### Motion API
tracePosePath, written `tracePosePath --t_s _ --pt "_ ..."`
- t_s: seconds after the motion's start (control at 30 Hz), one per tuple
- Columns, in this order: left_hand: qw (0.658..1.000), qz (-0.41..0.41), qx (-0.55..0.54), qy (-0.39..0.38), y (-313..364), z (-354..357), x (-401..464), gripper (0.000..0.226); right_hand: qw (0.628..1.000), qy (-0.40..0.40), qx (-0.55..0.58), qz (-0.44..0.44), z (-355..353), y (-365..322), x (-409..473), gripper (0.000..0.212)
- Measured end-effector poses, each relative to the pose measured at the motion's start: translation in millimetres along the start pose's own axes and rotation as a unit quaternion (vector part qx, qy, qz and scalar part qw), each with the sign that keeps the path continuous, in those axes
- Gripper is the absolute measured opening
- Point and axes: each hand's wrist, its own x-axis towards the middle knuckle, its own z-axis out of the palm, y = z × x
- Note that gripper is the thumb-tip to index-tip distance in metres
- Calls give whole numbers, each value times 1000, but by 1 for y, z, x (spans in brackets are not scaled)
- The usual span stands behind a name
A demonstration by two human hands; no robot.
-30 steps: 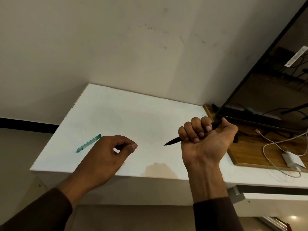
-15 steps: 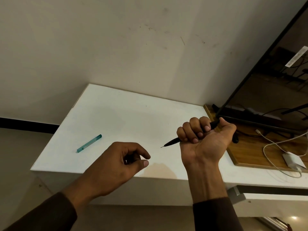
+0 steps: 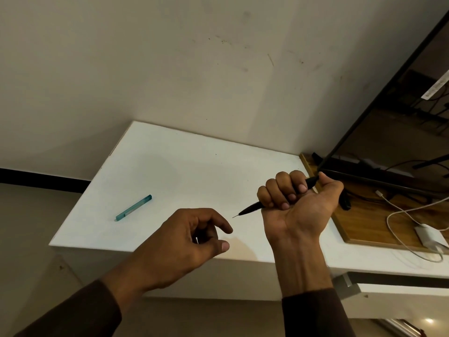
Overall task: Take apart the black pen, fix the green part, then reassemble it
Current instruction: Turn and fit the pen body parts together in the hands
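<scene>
My right hand is closed in a fist around the black pen, palm facing me. The pen's thin pointed tip sticks out to the left and its back end pokes out past my thumb at the upper right. My left hand hovers just left of and below the tip, fingers curled and apart, holding nothing. A translucent green pen part lies flat on the white table, well to the left of both hands.
A wooden board lies at the table's right side with a white charger and cable on it. A dark monitor leans above the board. The plain wall stands behind the table.
My left hand has left the spot beside the green part and moved right and toward me, close to the pen tip. My right hand with the pen stayed almost still.
</scene>
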Motion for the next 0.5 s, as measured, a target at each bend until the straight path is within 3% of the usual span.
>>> tracePosePath --t_s 0.5 --pt "1000 -8 -9 -1 0 0 0 16 1000 10 6 5 1 0 0 48"
